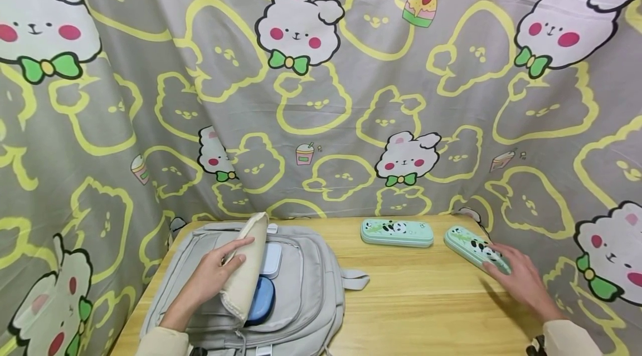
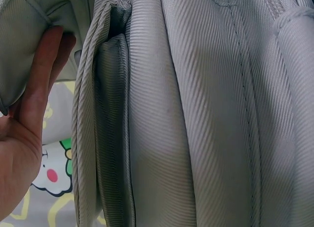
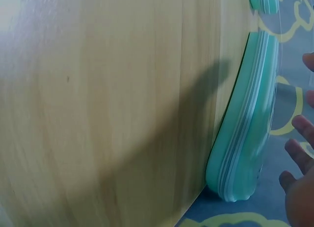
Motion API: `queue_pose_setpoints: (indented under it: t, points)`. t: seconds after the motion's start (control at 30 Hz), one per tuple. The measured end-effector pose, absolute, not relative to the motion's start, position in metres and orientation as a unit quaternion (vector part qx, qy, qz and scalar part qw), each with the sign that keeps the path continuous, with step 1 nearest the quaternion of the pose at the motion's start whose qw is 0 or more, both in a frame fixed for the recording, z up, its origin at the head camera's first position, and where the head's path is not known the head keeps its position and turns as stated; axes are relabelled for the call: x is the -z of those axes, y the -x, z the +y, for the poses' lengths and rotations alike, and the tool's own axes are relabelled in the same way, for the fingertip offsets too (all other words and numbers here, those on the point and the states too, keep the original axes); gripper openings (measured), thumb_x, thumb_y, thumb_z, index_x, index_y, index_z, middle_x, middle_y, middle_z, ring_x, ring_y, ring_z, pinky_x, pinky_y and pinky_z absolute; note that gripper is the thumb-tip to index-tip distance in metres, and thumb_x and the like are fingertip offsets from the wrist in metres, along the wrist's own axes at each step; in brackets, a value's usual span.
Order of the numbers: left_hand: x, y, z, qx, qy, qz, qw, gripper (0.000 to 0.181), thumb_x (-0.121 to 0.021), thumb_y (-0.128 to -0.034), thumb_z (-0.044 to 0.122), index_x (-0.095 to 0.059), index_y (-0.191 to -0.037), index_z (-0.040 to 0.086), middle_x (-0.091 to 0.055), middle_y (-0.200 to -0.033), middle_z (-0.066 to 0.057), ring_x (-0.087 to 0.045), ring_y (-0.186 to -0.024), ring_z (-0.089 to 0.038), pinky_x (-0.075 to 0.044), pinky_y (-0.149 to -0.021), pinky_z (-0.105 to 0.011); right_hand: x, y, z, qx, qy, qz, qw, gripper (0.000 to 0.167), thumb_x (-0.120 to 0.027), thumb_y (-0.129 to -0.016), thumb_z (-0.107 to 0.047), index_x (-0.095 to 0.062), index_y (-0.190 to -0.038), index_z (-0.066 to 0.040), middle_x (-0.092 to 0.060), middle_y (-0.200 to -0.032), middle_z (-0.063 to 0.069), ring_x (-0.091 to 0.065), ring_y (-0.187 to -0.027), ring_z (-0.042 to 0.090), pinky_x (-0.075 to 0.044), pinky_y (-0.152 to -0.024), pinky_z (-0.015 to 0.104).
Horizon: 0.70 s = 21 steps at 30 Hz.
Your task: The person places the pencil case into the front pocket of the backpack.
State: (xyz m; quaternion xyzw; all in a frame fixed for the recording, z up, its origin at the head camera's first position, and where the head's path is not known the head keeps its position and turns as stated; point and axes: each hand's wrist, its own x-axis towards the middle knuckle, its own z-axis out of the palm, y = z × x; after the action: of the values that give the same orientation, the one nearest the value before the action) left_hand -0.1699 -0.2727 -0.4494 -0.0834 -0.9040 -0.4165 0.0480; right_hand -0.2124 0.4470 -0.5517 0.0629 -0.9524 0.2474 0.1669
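Observation:
A grey backpack (image 1: 313,267) lies on the table, its front pocket turned back. My left hand (image 1: 213,275) holds the raised pocket flap (image 1: 249,272), thumb on one side; in the left wrist view the fingers (image 2: 41,70) lie against grey fabric. Inside the pocket sit a blue rounded case (image 1: 263,300) and a pale blue box (image 1: 271,258). At the right, my right hand (image 1: 519,275) is over a mint-green panda pencil case (image 1: 471,245). The right wrist view shows its spread fingers (image 3: 299,153) apart from that pencil case (image 3: 240,124).
A second mint-green panda pencil case (image 1: 396,232) lies at the back of the wooden table (image 1: 401,300), between the backpack and the right-hand case. A loose strap (image 1: 355,279) sticks out from the backpack. Patterned curtain (image 1: 311,111) hangs behind and on both sides.

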Motion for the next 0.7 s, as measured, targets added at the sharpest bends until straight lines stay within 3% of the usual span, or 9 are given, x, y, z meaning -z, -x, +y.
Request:
queue_pose_setpoints:
  t: [0.37,0.7]
  points:
    - [0.449,0.170,-0.273,0.417,0.090,-0.903,0.048,0.042,-0.064,-0.1113,0.017,-0.066,-0.153,0.019,-0.056,-0.163,-0.017,-0.046,-0.155,-0.044,-0.044,-0.118,-0.066,0.557,0.212,0.460,-0.208,-0.034,-0.963,0.166,0.064,-0.076,-0.101,-0.040,-0.059,-0.147,0.002,-0.048,-0.152,0.039,-0.043,-0.130,0.067,-0.034,-0.098,0.083]
    - [0.450,0.170,-0.273,0.417,0.085,-0.904,0.041,0.042,-0.063,-0.1114,0.018,-0.066,-0.153,0.021,-0.055,-0.164,-0.017,-0.045,-0.155,-0.044,-0.044,-0.118,-0.065,0.557,0.211,0.466,-0.202,-0.017,-0.971,0.127,0.074,-0.075,-0.102,-0.046,-0.054,-0.151,0.004,-0.044,-0.153,0.042,-0.041,-0.130,0.069,-0.036,-0.098,0.085]
